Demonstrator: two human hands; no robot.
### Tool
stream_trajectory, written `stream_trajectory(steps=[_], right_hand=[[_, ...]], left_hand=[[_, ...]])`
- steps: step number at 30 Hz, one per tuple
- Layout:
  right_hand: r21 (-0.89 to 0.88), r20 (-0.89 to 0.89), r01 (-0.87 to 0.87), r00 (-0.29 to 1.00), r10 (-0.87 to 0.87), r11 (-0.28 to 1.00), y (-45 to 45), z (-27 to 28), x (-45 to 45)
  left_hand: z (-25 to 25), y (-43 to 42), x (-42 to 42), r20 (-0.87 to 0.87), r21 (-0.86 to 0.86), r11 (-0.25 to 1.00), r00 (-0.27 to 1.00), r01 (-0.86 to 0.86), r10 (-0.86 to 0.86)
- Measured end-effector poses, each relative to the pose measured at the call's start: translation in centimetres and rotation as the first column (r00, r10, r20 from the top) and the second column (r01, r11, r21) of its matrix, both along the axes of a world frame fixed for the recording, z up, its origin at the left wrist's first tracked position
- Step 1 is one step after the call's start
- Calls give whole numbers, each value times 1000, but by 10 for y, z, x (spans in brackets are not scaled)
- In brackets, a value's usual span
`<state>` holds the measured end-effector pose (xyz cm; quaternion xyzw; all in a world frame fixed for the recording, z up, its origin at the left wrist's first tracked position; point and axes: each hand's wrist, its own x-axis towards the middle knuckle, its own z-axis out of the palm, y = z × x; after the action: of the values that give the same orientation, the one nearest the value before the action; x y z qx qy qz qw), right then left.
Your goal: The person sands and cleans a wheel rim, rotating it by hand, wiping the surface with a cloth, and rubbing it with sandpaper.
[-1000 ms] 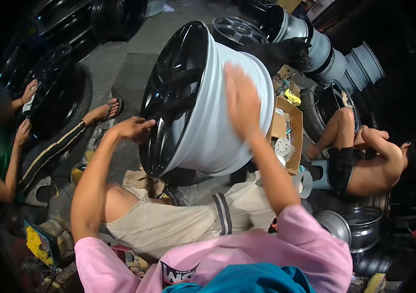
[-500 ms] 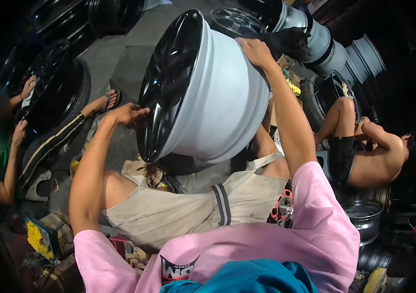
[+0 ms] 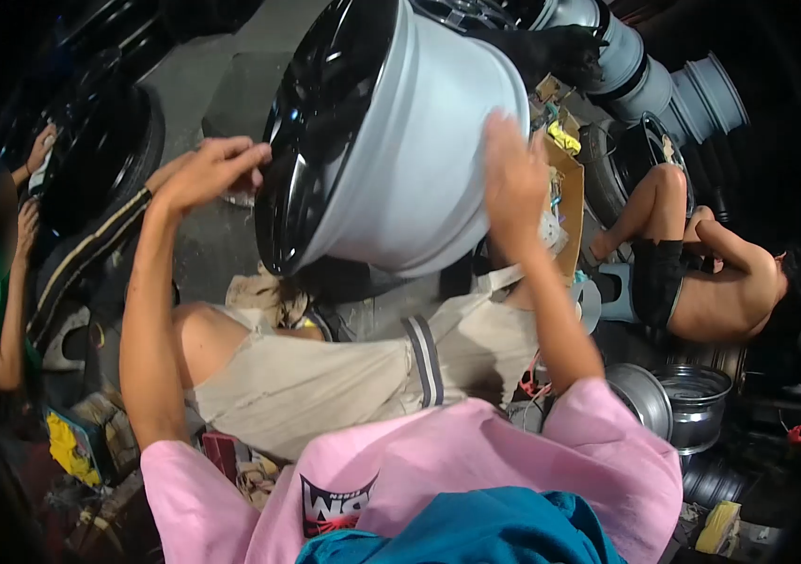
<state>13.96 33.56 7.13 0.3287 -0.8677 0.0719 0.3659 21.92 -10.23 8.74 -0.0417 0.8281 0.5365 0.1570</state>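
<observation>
A large wheel rim (image 3: pixel 429 141) stands tilted in front of me, with a glossy black spoked face on the left and a pale grey barrel on the right. My left hand (image 3: pixel 217 171) is beside the edge of the black face, its fingers loosely bent and not wrapped round the rim. Whether the fingertips touch the edge, I cannot tell. Against the barrel's right edge is my right hand (image 3: pixel 515 183), blurred by motion, with its fingers stretched out and the thumb apart. The rim's underside is partly hidden behind my legs.
Left, another person's hands (image 3: pixel 40 155) hold a white cloth or pad on a black wheel (image 3: pixel 104 160). Right, a bent-over person (image 3: pixel 711 273) sits by a tyre (image 3: pixel 603 169). A cardboard box (image 3: pixel 570 211), a black dog (image 3: pixel 551 54) and stacked grey rims (image 3: pixel 701 99) are nearby.
My right hand has come down from the top of the barrel to its right edge. My left hand has moved up and left off the black face. The rim sits higher in view.
</observation>
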Motion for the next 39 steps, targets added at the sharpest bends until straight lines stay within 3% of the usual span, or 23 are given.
stream_trajectory(steps=[1, 2, 4, 6, 7, 9, 11, 13, 14, 15, 16, 17, 18, 20, 21, 24, 28, 30, 31, 33, 35, 37, 39], right_hand=[[-132, 122, 6, 993, 10, 991, 0, 16, -35], [-151, 73, -69, 994, 80, 986, 3, 20, -82], [-216, 314, -84, 937, 151, 973, -7, 41, -132], [-240, 321, -48, 939, 126, 970, -6, 37, -138], [-264, 322, -4, 942, 92, 965, -10, 34, -139], [-256, -15, -54, 999, 52, 965, 0, 9, -97], [-273, 16, 109, 994, -109, 956, -10, -8, -1], [-343, 144, 160, 983, -116, 926, -13, -49, 91], [-275, 206, 159, 973, -103, 948, 0, -88, 131], [-53, 240, 133, 964, -116, 990, 4, -111, 172], [40, 490, 53, 869, -66, 998, 5, -119, 209], [-12, 631, 59, 775, -38, 998, 2, -114, 226], [-16, 622, 42, 783, -23, 999, -1, -101, 213], [-251, 401, 119, 916, -9, 961, 11, -53, 183], [-337, 295, 128, 955, -25, 933, 19, -27, 171], [-281, -9, -88, 996, 89, 956, 11, 41, 81], [-188, 152, -48, 985, 77, 981, -15, 20, 9], [-234, 61, -47, 996, 63, 971, -34, -11, 38], [-233, 44, -26, 998, 37, 972, -36, -27, 63], [-284, 132, -49, 987, 90, 958, -37, -79, 114], [-184, 299, -98, 942, 151, 978, -37, -116, 161], [-2, 481, -223, 854, 197, 975, -45, -122, 186], [-135, 438, -191, 869, 231, 972, -41, -110, 189]], left_hand=[[0, 1, 0, 3, -24, 1000, 1000, -8, 8], [1, 0, -1, 2, -52, 999, 1000, -16, 17], [-1, -2, -3, 3, -84, 996, 1000, 1, -1], [5, 10, -1, -23, -249, 967, 998, 58, -66], [4, 13, 0, -48, -108, 993, 997, 57, -62], [7, 18, 1, -117, -73, 995, 990, 70, -78], [13, 26, 3, -182, 34, 994, 979, 104, -96], [27, 39, 7, -262, 37, 993, 960, 110, -97], [29, 43, 7, -324, 5, 995, 942, 95, -88], [25, 44, 4, -333, 10, 996, 939, 89, -80], [16, 48, 1, -360, 76, 992, 930, 105, -71], [12, 51, -3, -385, 138, 982, 921, 125, -63], [28, 54, 2, -336, 52, 989, 935, 135, -110], [30, 72, 9, -332, 228, 962, 941, 147, -65], [35, 79, 12, -309, 204, 959, 943, 195, -126], [52, 103, 16, -49, 59, 978, 980, 198, -195], [33, 127, 23, -105, 17, 997, 992, 70, -68], [19, 130, 19, -178, 197, 978, 984, 65, -30], [32, 127, 27, -177, 147, 986, 983, 78, -51], [31, 128, 25, -170, 166, 982, 983, 90, -62], [3, 141, 14, -272, 169, 986, 962, 5, 42], [14, 142, 19, -301, 100, 995, 952, -16, 45], [24, 139, 24, -343, 69, 997, 938, -36, 57]])
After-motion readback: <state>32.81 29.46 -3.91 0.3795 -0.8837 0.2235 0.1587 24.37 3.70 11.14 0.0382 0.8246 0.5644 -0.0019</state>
